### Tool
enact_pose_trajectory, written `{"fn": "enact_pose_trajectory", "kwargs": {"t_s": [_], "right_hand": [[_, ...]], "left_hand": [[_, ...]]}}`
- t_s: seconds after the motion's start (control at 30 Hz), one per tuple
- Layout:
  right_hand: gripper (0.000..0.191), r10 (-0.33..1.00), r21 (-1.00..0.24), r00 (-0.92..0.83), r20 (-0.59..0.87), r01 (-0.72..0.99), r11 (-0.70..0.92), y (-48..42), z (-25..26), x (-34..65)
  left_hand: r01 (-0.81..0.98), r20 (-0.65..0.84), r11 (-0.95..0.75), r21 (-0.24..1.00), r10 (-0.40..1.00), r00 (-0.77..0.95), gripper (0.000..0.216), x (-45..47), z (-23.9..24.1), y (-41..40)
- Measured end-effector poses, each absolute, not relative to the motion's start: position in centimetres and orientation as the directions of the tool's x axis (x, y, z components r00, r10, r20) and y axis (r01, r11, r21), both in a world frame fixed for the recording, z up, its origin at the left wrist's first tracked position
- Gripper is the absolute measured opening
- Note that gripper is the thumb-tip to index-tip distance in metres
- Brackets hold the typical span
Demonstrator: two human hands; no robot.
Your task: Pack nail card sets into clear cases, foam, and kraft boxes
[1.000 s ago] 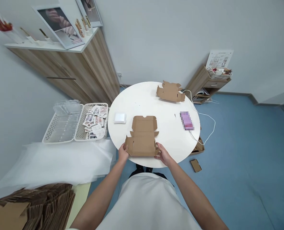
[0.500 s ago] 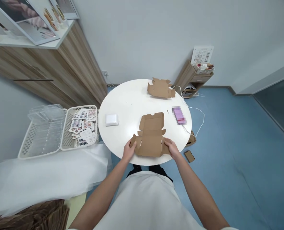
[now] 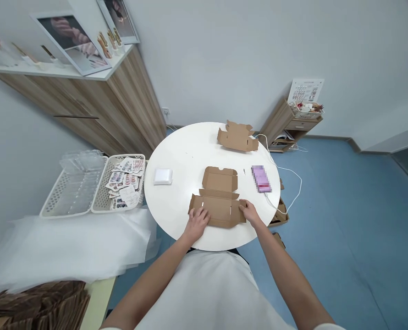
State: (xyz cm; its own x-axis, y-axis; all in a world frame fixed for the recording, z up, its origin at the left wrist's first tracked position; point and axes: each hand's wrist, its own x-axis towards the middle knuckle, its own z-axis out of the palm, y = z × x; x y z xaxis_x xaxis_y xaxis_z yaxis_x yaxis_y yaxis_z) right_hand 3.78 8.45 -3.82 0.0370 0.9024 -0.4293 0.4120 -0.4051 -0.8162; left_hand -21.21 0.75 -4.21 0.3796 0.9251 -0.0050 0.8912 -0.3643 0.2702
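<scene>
Bare hands work an unfolded cardboard box (image 3: 221,208) at the near side of a round white desk (image 3: 176,201), the right hand (image 3: 249,211) clamping its right flap; the left hand (image 3: 197,223) lies over the left flap, though whether that grip is closed cannot be told. A second opened box (image 3: 238,136) sits at the far edge. At left, one white basket (image 3: 99,197) holds printed cards (image 3: 124,178), its neighbouring basket (image 3: 52,195) clear plastic pieces (image 3: 80,183)
</scene>
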Motion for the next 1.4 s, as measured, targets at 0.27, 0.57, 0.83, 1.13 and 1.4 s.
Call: {"fn": "enact_pose_trajectory", "kwargs": {"t_s": [0.27, 0.57, 0.83, 1.13, 1.4], "right_hand": [[0.05, 0.903, -0.842, -0.068, -0.425, 0.396, -0.366, 15.2, -2.4, 4.2], [0.033, 0.904, -0.87, -0.267, -0.335, 0.456, -0.188, 19.5, -4.5, 1.5], [0.037, 0.868, -0.87, -0.395, -0.3, 0.487, -0.079, 19.2, -4.2, 1.1], [0.045, 0.852, -0.655, -0.444, -0.276, 0.736, 0.171, 17.3, -3.1, 0.2], [0.11, 0.668, -0.232, -0.711, -0.218, 0.703, 0.672, 12.3, -2.4, 0.0]], "left_hand": [[0.927, -0.078, -0.251, 0.278, 0.956, 0.283, 0.045, -18.8, -4.7, 1.1], [0.964, -0.094, -0.098, 0.247, 0.988, 0.124, 0.051, -16.7, -3.9, 2.1], [0.995, -0.263, 0.042, 0.087, 0.965, -0.018, 0.109, -16.6, -1.7, 6.5], [0.997, -0.353, -0.007, 0.071, 0.935, 0.031, 0.117, -18.0, -1.9, 7.2], [0.99, -0.304, -0.042, 0.136, 0.949, 0.082, 0.115, -18.1, -2.1, 7.6]]}}
